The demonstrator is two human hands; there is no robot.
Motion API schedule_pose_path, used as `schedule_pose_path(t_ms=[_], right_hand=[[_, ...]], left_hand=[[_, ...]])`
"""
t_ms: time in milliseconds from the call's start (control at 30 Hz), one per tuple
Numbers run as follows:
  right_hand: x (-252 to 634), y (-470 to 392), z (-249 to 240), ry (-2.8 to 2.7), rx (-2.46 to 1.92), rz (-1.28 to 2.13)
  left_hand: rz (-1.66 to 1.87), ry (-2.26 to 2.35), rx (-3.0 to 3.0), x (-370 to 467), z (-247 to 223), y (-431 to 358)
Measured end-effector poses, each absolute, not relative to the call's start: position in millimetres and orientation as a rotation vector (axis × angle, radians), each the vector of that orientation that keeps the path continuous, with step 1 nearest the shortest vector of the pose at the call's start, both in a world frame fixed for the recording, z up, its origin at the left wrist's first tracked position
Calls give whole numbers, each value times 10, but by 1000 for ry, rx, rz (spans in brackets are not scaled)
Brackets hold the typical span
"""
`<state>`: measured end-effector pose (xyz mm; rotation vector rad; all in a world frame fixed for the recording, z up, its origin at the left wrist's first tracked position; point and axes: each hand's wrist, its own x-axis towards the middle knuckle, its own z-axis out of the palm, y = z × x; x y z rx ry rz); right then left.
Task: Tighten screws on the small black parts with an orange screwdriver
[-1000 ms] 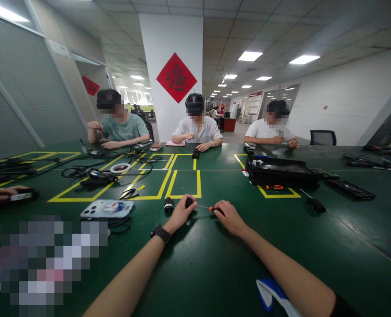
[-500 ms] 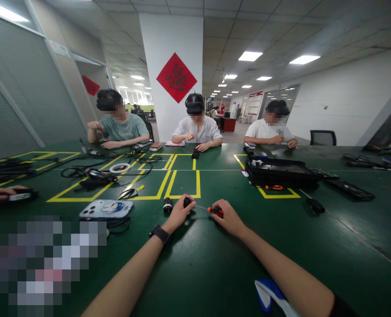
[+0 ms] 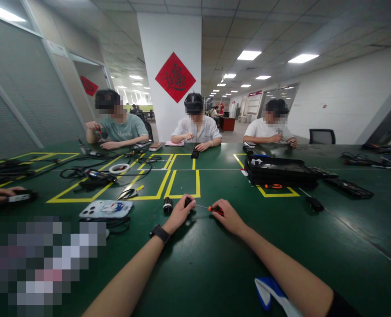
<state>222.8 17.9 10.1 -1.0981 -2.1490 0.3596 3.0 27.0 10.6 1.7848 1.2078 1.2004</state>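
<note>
Around a small black part (image 3: pixel 188 201) my left hand (image 3: pixel 180 211) is closed, with a dark watch on its wrist. My right hand (image 3: pixel 229 215) grips the orange and black handle of a screwdriver (image 3: pixel 217 210). The thin shaft points left, and its tip reaches the black part; the exact contact is too small to tell. A black cylindrical piece (image 3: pixel 168 205) with a light band stands just left of my left hand. Farther left lies a phone in a patterned light-blue case (image 3: pixel 106 208).
Black trays (image 3: pixel 281 171) lie at the right, with an orange-handled tool (image 3: pixel 273 186) before them. Cables and a white ring (image 3: pixel 119 168) lie at the left. A blue and white object (image 3: pixel 274 295) is near my right forearm. Three people sit opposite; another person's hand (image 3: pixel 0 195) is far left.
The view has shifted very slightly. Both hands keep nearly the same place and the same holds.
</note>
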Motion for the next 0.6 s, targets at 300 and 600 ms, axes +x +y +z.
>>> schedule_pose_path(t_ms=[300,600], right_hand=[[2209,198,70,-2159,-1154,355],[2234,229,50,-2188,-1101,360]], left_hand=[[1215,1203,1801,27,80,295],[1192,1222,1778,30,94,276]])
